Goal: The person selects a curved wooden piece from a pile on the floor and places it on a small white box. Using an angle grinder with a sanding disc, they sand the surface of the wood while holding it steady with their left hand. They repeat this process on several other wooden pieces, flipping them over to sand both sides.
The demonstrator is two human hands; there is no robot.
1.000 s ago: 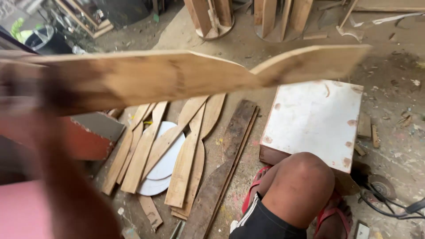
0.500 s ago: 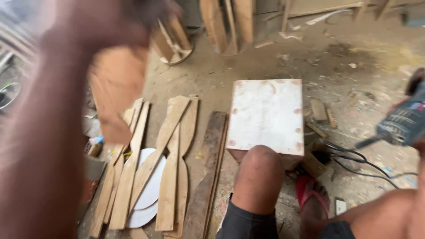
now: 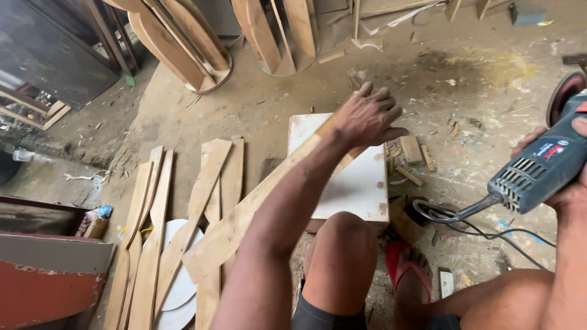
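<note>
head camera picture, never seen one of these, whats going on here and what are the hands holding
This view comes from a camera worn on a person's head, looking down at their own arms and knees. The left hand rests on a long curved pale wooden slat laid across a small white square board stand. The right hand grips a blue-grey corded angle grinder. More curved wooden slats lie on the dusty concrete floor, over a white round disc.
</note>
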